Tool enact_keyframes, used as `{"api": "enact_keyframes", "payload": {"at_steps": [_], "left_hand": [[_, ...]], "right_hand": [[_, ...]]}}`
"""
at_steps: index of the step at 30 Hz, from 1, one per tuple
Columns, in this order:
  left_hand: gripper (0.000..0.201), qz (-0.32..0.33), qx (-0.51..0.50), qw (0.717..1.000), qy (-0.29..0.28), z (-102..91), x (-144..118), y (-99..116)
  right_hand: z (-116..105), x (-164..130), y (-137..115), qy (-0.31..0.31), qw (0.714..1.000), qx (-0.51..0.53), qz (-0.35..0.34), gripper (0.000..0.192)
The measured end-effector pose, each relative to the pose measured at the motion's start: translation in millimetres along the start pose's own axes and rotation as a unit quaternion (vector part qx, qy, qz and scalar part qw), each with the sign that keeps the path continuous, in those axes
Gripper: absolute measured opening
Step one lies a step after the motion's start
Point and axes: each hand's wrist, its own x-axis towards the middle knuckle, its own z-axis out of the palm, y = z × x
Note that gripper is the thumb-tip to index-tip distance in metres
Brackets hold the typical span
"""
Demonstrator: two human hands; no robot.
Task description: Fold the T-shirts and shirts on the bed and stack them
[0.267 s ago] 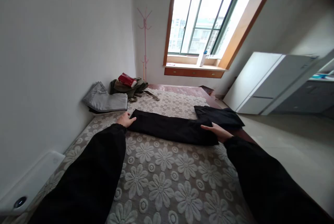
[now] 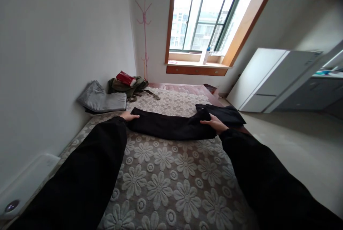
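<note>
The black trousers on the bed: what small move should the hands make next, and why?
Probably fold the right end toward the left. The black trousers lie flat across the bed, the left hand on one end and the right hand bunching the other.

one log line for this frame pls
left hand: flat on black garment end | right hand: on other end | surface: floral bedspread

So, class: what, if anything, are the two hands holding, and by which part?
Both rest on the black trousers laid across the bed: the left hand at the left end, the right hand near the right end. Whether either actually grips cannot be told.
</note>
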Motion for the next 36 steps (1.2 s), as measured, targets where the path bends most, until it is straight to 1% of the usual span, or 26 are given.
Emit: {"api": "enact_keyframes", "payload": {"at_steps": [2, 4, 6, 8, 10, 12, 14, 15, 16, 18, 20, 23, 26, 30, 32, 36], "left_hand": [[0.033, 0.004, -0.035, 0.999, -0.001, 0.3, -6, -1], [0.037, 0.028, -0.072, 0.997, 0.019, -4.0, -10, -2], [0.046, 0.056, -0.096, 0.992, 0.059, -14.1, -11, -3], [0.052, 0.072, -0.091, 0.988, 0.104, -28.0, -7, -4], [0.052, 0.072, -0.054, 0.986, 0.143, -41.0, -2, -5], [0.051, 0.062, 0.006, 0.983, 0.170, -48.8, 1, -7], [0.057, 0.057, 0.072, 0.977, 0.192, -50.3, 2, -9], [0.061, 0.060, 0.103, 0.972, 0.203, -49.1, 3, -10], [0.061, 0.066, 0.131, 0.966, 0.211, -47.2, 5, -11], [0.053, 0.085, 0.180, 0.957, 0.211, -42.7, 12, -11], [0.042, 0.111, 0.221, 0.952, 0.181, -38.8, 23, -11], [0.035, 0.152, 0.269, 0.943, 0.127, -35.7, 42, -13], [0.037, 0.176, 0.299, 0.931, 0.110, -35.1, 55, -16], [0.040, 0.182, 0.304, 0.927, 0.126, -36.6, 63, -21], [0.040, 0.180, 0.294, 0.928, 0.138, -37.9, 65, -22], [0.032, 0.185, 0.254, 0.935, 0.163, -41.6, 62, -22]], "right_hand": [[-2, 4, -8, -0.005, 0.999, -0.005, -0.039, 0.065], [-4, 13, -16, -0.001, 0.997, -0.016, -0.076, 0.067], [-5, 28, -23, 0.017, 0.993, -0.036, -0.109, 0.066], [-4, 48, -27, 0.046, 0.987, -0.073, -0.132, 0.062], [1, 67, -28, 0.070, 0.979, -0.132, -0.140, 0.059], [8, 80, -27, 0.081, 0.964, -0.211, -0.140, 0.062], [17, 88, -23, 0.086, 0.938, -0.299, -0.151, 0.067], [22, 91, -21, 0.087, 0.922, -0.342, -0.160, 0.067], [27, 95, -18, 0.083, 0.905, -0.382, -0.168, 0.063], [37, 105, -13, 0.061, 0.874, -0.450, -0.175, 0.047], [47, 119, -9, 0.029, 0.848, -0.504, -0.165, 0.037], [56, 142, -4, -0.009, 0.816, -0.559, -0.148, 0.034], [55, 156, 0, -0.033, 0.794, -0.588, -0.150, 0.030], [45, 157, 5, -0.036, 0.783, -0.599, -0.163, 0.027], [41, 156, 7, -0.027, 0.784, -0.599, -0.160, 0.027], [39, 155, 7, -0.011, 0.795, -0.587, -0.154, 0.018]]}}
